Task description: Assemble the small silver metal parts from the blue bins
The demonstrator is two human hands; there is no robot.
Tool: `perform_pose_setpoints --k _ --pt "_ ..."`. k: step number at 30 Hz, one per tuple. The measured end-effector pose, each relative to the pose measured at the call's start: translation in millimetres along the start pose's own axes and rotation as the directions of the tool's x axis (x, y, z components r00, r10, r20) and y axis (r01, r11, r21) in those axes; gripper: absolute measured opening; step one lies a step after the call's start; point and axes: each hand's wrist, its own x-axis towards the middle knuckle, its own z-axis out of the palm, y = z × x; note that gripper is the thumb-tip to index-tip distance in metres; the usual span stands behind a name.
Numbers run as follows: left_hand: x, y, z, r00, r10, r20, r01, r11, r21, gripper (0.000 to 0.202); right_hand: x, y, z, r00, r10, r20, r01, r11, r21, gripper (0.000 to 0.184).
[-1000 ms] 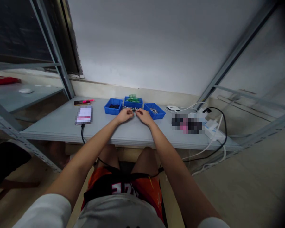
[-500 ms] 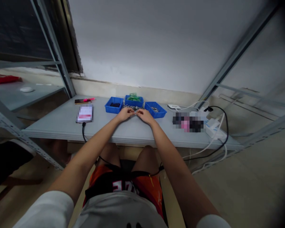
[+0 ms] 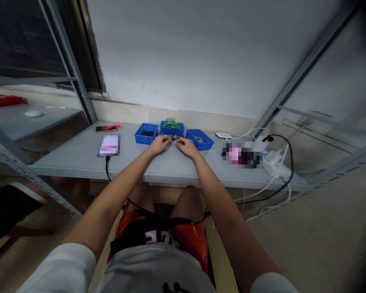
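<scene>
My left hand (image 3: 160, 144) and my right hand (image 3: 186, 147) rest near each other over the middle of the grey tabletop (image 3: 171, 169), a small gap between them. The fingers of each are bent into a pinch; whatever they hold is too small to make out. Just beyond the fingertips lies a loose pile of small dark and silvery pieces (image 3: 174, 137). Around it stand three blue bins: the left bin (image 3: 144, 139) has small black parts, the back bin (image 3: 172, 132) green pieces, and the right bin (image 3: 205, 145) thin silvery pieces.
On the left of the table are a phone (image 3: 110, 145) on a black cable and a pink item (image 3: 114, 127). To the right are a blurred-out dark and pink object (image 3: 242, 155), a white power strip (image 3: 276, 162) and tangled cables. Metal shelf posts flank both sides.
My hands have drawn slightly apart; before, their fingertips nearly met over a small thing. The bins have stayed in place.
</scene>
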Motion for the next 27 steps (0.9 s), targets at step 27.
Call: perform_pose_setpoints --k 27 --pt "0.2 -6.0 -0.1 0.997 -0.006 0.071 -0.005 0.988 0.155 0.025 1.5 -0.9 -0.3 0.996 -0.012 -0.093 0.013 1.0 0.01 0.013"
